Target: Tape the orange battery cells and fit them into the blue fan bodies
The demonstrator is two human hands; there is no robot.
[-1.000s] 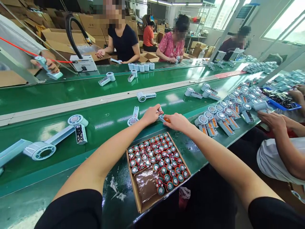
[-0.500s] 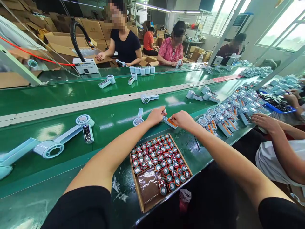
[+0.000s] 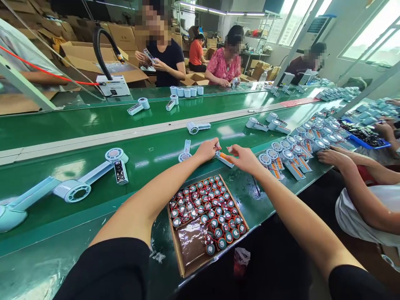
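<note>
My left hand [image 3: 208,151] is closed round the head end of a pale handheld fan body [image 3: 225,160], mostly hidden by the fingers. Its open handle points toward me and to the right, with an orange strip inside. Beside that handle is my right hand [image 3: 244,159], thumb at the orange strip and forefinger lifted apart from it. Below both hands a shallow cardboard box [image 3: 181,256] holds rows of round cells [image 3: 215,208] with red wires; its front left part shows bare brown lining. Another fan body [image 3: 185,156] lies just left of my left hand.
More fan bodies lie along the green conveyor belt [image 3: 150,166]. At right, many fan bodies [image 3: 289,156] with orange strips stand packed together near a co-worker's hand [image 3: 333,158]. A thin dark tool [image 3: 256,186] lies right of the box. Several people work across the belt.
My right forefinger has lifted away from the orange strip. Fan bodies on the near belt have shifted right. The co-worker across has raised a fan body in both hands.
</note>
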